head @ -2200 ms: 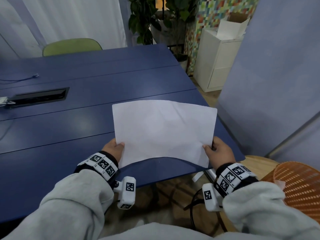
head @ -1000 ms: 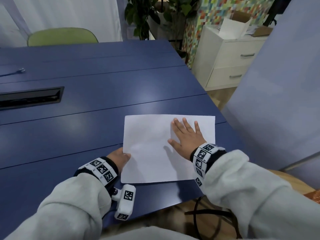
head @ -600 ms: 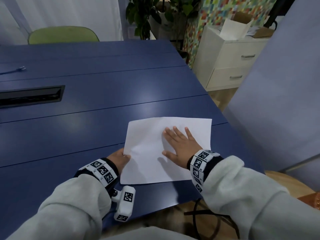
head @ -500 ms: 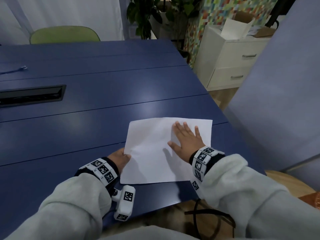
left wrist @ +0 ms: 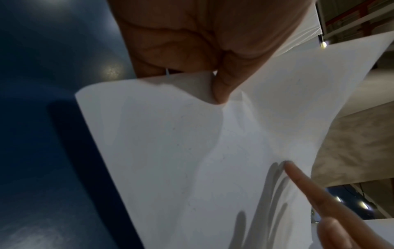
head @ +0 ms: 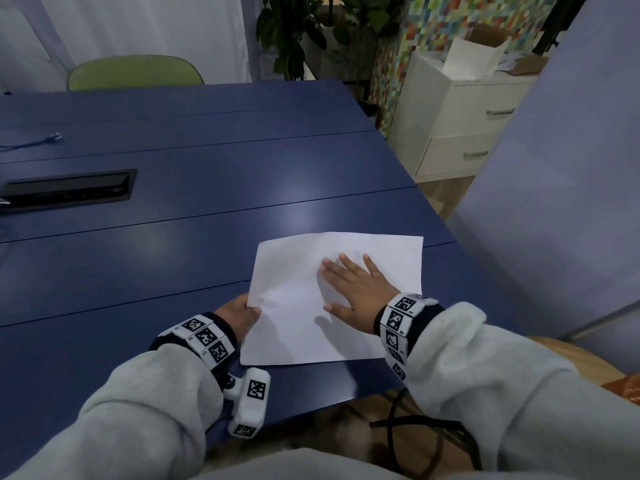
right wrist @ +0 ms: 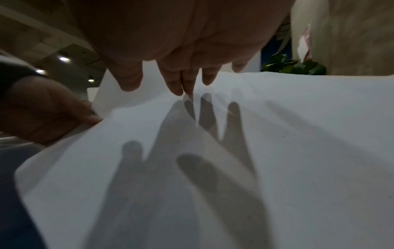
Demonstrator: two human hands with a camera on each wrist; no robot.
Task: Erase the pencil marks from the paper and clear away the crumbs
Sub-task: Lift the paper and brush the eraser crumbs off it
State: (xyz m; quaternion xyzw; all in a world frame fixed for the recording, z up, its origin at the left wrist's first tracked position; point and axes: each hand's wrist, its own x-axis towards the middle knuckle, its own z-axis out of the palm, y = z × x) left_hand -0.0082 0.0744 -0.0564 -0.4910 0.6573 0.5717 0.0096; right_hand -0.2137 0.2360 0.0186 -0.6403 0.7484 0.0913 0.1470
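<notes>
A white sheet of paper (head: 301, 306) lies near the front right corner of the blue table (head: 194, 188). My left hand (head: 239, 315) pinches the paper's left edge between thumb and fingers, lifting that edge slightly; the left wrist view shows the thumb on the paper (left wrist: 192, 151). My right hand (head: 353, 289) lies flat on the middle of the sheet, fingers straight and spread, pointing away from me. In the right wrist view its fingertips (right wrist: 185, 84) touch the paper (right wrist: 277, 134). A few tiny dark specks dot the sheet. No pencil marks are visible.
A black cable hatch (head: 69, 188) is set into the table at the left, with a cable end (head: 52, 137) behind it. A green chair (head: 135, 72) stands at the far side. White drawers (head: 460, 123), a plant (head: 311, 29) and a blue partition (head: 554, 202) are to the right.
The paper was held up in both hands, then laid on the table. My right hand moved onto it and has swept left and right over the sheet, now further left again.
</notes>
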